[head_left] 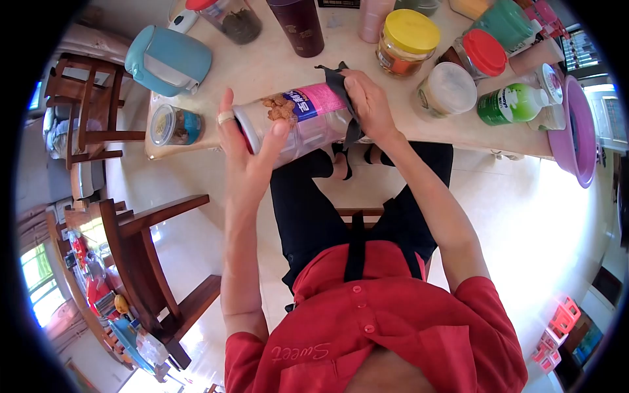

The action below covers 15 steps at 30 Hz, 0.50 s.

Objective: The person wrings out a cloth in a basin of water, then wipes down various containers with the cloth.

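Observation:
A clear plastic jar (319, 124) with a pink and blue label and a picture of brown snacks lies tilted on its side in the air, over the table's near edge. My left hand (251, 147) grips its left end, thumb on the near side and a ring on one finger. A bit of red shows at that end beside my palm. At the other end, my right hand (368, 105) presses a dark grey cloth (341, 92) against the jar, fingers closed over the cloth. Part of the jar's right end is hidden by the cloth.
On the table (262, 72) stand a blue pitcher (169, 60), a small tub (175, 125), a dark purple cup (298, 26), a yellow-lidded jar (407, 42), a white-lidded jar (447, 90) and a green bottle (511, 105). A purple basin (576, 131) sits at the right edge.

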{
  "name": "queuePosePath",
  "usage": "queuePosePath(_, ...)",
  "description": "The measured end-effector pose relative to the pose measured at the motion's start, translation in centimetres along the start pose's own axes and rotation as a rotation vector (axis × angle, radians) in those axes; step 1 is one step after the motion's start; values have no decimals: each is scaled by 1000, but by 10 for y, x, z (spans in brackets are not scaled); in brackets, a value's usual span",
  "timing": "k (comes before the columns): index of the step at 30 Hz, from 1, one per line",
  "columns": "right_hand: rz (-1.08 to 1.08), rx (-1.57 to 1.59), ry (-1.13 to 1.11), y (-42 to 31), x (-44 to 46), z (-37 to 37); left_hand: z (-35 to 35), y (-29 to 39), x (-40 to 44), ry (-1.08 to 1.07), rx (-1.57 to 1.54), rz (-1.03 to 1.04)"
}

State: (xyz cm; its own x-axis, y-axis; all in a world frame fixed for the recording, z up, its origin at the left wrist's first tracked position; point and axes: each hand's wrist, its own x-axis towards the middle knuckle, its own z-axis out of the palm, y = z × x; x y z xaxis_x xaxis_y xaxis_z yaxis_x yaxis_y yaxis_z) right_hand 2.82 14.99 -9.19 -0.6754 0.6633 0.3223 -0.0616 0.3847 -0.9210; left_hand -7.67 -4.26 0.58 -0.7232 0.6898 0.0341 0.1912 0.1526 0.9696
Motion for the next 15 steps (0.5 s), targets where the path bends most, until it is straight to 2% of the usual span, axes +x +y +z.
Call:
queuePosePath(1,0,6,2,1,-3,0,4,-1,1,48,54,12)
queuePosePath(3,-154,-137,91,2,-7,1,10,-1,0,92,115,27)
queuePosePath(4,-151,-131,92,0,-11,2,13,-1,-3,108,226,94)
queuePosePath(6,-199,-382,165,-6,-21,3,17,3,-7,120,340,164)
queuePosePath(7,-196,-381,168,-17,-22,5,18,7,-9,115,413,207)
queuePosePath(9,-316,-341,58,-43,-21,12,21,12,-13,100,484,248)
queuePosePath(11,-338,-57,-110,-71,-17,17,22,15,-14,77,615,344)
queuePosePath(12,-379,52,-84,-81,-12,24,23,15,-15,74,618,347)
queuePosePath(13,-380,53,-79,-87,-7,21,25,13,-17,85,611,360)
queuePosePath(15,-237,151,-356,-95,2,18,26,11,-21,94,603,376)
